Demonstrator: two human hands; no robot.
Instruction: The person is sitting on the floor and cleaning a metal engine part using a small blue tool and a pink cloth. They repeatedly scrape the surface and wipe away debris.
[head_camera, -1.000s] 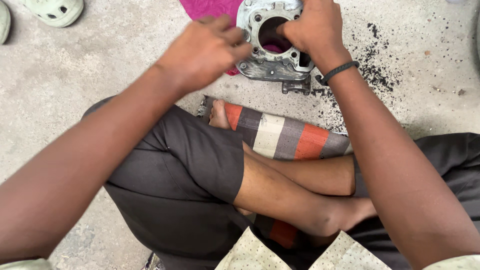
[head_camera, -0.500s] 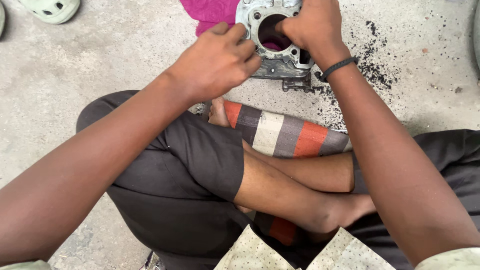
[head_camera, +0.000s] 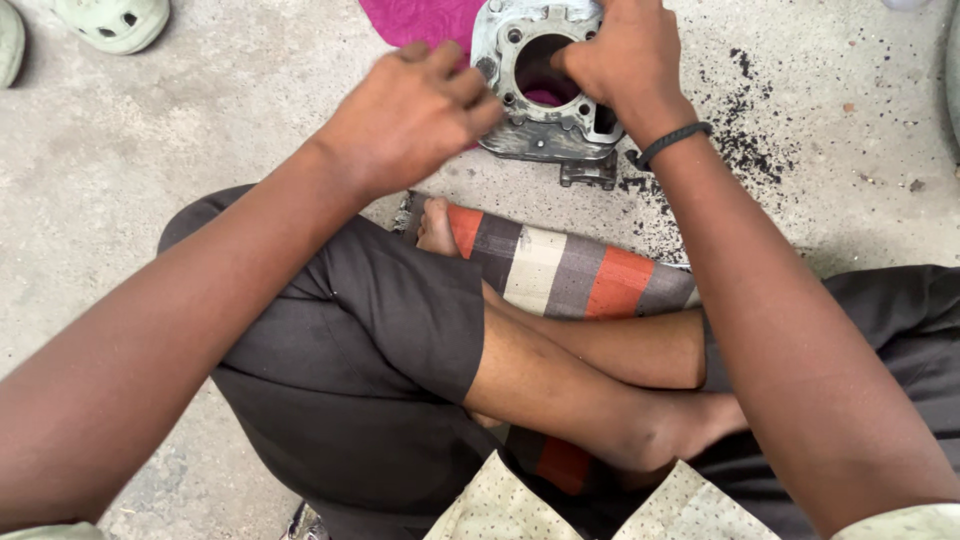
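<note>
Both hands at the grey cast-metal engine cylinder block (head_camera: 545, 85) on the concrete floor (head_camera: 200, 150): right hand (head_camera: 625, 60) grasping its rim, left hand (head_camera: 405, 115) loosely curled, pulled slightly back off its edge since half a second ago.

We see no packages, labels, signs or screens here — none on the ground, none nearby.

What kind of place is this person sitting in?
Probably an informal repair workshop floor. The person sits on a striped mat on bare concrete floor, both hands on a metal engine cylinder block, with black grit scattered beside it.
</note>
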